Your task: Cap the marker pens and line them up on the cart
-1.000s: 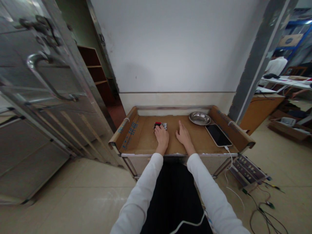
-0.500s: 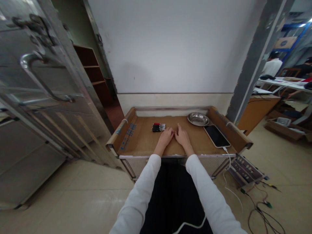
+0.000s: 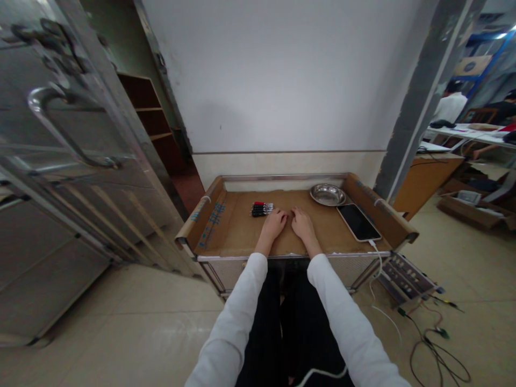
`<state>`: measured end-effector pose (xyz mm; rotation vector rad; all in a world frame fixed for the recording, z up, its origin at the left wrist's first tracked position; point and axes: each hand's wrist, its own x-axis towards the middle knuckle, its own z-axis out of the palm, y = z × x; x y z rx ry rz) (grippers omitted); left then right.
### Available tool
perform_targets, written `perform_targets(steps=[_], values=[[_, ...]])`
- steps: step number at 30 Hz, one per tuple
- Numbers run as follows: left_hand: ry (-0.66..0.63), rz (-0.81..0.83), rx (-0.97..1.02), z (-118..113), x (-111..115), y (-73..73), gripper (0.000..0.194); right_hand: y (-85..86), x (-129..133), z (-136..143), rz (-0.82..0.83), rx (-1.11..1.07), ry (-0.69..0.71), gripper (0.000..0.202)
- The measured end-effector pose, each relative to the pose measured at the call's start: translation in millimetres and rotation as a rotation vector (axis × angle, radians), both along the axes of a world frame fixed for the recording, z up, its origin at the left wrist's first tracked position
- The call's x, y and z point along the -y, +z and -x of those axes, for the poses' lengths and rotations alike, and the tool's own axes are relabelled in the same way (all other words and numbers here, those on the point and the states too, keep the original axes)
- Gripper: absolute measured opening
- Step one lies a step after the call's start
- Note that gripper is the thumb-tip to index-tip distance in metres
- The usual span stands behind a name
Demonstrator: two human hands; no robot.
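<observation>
My left hand [image 3: 276, 221] rests palm down on the brown cardboard [image 3: 242, 231], its fingers loosely bent and lying on the surface with nothing in them. Just left of its fingertips lies a row of several pens [image 3: 262, 209], mostly black with a red one at the back. My right hand [image 3: 301, 223] lies on the cardboard too, fingers loosely spread and holding nothing. A small gap separates the two hands. Behind and to the right of my right hand is a round metal dish [image 3: 327, 195]. Farther right a phone [image 3: 358, 222] lies with its dark screen up.
A white cable [image 3: 379, 260] hangs from the phone over the front edge. Raised cardboard sides [image 3: 203, 215] flank the surface, with a metal rail [image 3: 286, 177] behind. An electrical box [image 3: 409, 279] and cables lie on the floor at right. People sit in the far background.
My hands have drawn slightly apart. The raised finger of my right hand has come down toward the cardboard. The pens, dish and phone rest as before; the view has shifted slightly.
</observation>
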<state>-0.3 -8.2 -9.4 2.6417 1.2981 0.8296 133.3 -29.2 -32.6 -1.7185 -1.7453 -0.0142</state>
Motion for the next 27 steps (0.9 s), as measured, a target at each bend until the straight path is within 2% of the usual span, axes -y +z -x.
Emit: perform_targets(steps=[19, 27], values=[[-0.012, 0.075, 0.028, 3.0, 1.5, 1.6, 0.031, -1.2, -2.5, -1.7, 0.013, 0.011, -0.006, 0.043], [-0.006, 0.074, 0.012, 2.6, 7.4, 9.3, 0.033, 0.2, -1.8, -2.0, 0.03, 0.012, -0.009, 0.044]])
